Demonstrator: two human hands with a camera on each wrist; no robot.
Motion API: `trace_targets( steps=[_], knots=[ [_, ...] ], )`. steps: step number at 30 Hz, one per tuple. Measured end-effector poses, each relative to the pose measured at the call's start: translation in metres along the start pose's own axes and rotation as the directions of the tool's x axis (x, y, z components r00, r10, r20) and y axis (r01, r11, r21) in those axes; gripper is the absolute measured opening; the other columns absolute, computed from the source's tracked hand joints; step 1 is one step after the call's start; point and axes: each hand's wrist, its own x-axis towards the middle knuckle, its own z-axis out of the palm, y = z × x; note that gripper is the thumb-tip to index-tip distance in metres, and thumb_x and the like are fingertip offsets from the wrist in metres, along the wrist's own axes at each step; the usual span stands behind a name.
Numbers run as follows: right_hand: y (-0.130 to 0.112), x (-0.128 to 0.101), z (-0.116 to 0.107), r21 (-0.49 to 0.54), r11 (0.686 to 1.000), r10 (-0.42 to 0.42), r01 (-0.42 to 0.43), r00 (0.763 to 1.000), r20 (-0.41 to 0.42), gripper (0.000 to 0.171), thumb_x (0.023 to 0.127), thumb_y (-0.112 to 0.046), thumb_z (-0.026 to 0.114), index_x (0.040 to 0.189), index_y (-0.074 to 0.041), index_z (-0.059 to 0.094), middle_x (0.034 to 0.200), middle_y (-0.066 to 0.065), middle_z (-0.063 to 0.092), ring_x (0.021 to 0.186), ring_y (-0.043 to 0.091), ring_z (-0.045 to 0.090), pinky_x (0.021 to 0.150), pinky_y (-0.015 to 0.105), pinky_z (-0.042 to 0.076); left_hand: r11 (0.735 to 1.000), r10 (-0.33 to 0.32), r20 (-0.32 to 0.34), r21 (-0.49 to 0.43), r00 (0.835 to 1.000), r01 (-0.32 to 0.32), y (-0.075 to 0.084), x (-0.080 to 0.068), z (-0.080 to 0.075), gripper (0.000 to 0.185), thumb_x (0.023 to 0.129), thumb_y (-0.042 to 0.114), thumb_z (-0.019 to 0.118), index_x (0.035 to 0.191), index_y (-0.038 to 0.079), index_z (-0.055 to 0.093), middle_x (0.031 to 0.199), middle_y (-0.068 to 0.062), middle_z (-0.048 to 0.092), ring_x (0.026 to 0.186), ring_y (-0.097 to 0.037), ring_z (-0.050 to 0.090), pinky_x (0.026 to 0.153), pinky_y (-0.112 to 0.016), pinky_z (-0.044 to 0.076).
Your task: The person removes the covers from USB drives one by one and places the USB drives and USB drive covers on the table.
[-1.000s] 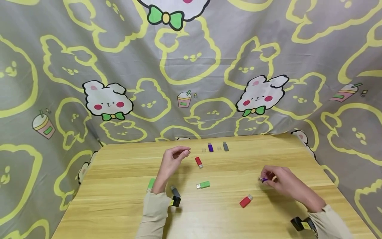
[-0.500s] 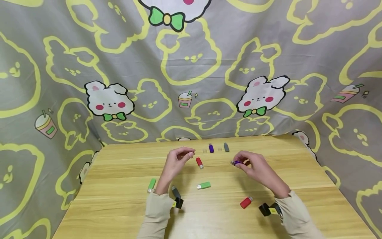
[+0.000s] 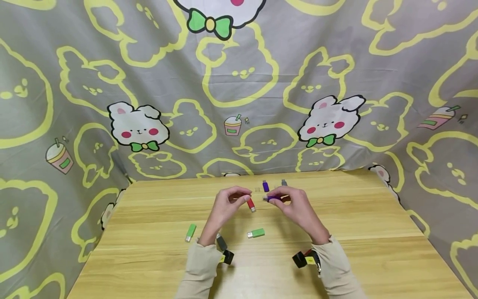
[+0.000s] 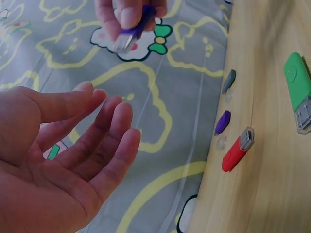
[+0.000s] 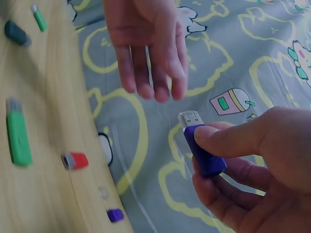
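Nearest the person, on the wooden worktop (image 3: 149, 265), lie a dark grey drive (image 3: 222, 242), a light green drive (image 3: 191, 232) and a green drive (image 3: 256, 233). Above the middle of the worktop the right hand (image 3: 298, 207) holds a purple USB drive (image 5: 203, 145) in a pinch of thumb and fingers, its clear-capped plug pointing toward the left hand (image 3: 225, 205). That hand hangs just beside it, palm turned up and fingers relaxed and slightly spread, its grip loose and holding nothing. By the look of it, the step in hand is bringing the drive across to the waiting hand; a handover would call for a short, steady move into the palm. Past the hands lies a red drive (image 3: 251, 204), and near the far edge a second purple drive (image 3: 265, 186) and a grey one (image 3: 284, 182), with the bunny-print cloth (image 3: 239, 83) behind.
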Motion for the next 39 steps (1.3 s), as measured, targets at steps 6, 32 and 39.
trace_targets(
  steps=[6, 32, 39],
  knots=[
    [-0.002, 0.000, 0.016, 0.062, 0.998, -0.010, 0.012, 0.999, -0.032, 0.011, 0.088, -0.005, 0.080, 0.098, -0.010, 0.080, 0.095, -0.001, 0.076, 0.087, 0.016, 0.072, 0.077, 0.032, 0.061, 0.998, 0.050, 0.049, -0.024, 0.998, -0.049, -0.001, 0.000, 0.004, 0.015, 0.095, 0.003, 0.072, 0.109, -0.001, 0.075, 0.108, -0.015, 0.074, 0.097, -0.027, 0.072, 0.085, -0.029, 0.059],
    [-0.003, -0.003, 0.025, 0.091, 0.996, 0.021, -0.017, 0.999, -0.040, 0.010, 0.087, -0.006, 0.082, 0.095, -0.012, 0.079, 0.091, -0.002, 0.075, 0.082, 0.014, 0.072, 0.074, 0.027, 0.060, 0.997, 0.041, 0.107, -0.063, 0.993, -0.035, 0.029, -0.007, 0.010, 0.006, 0.091, -0.010, 0.071, 0.097, -0.012, 0.071, 0.092, -0.027, 0.072, 0.080, -0.032, 0.071, 0.069, -0.019, 0.055],
    [-0.003, -0.002, 0.021, 0.093, 0.996, 0.015, -0.013, 1.000, -0.020, 0.009, 0.088, -0.008, 0.082, 0.094, -0.013, 0.080, 0.091, -0.004, 0.076, 0.082, 0.012, 0.072, 0.073, 0.026, 0.060, 0.999, 0.024, 0.088, -0.042, 0.996, -0.020, 0.023, -0.006, 0.013, 0.005, 0.091, -0.009, 0.072, 0.095, -0.011, 0.072, 0.090, -0.025, 0.072, 0.073, -0.010, 0.066, 0.067, -0.018, 0.054]
  ],
)
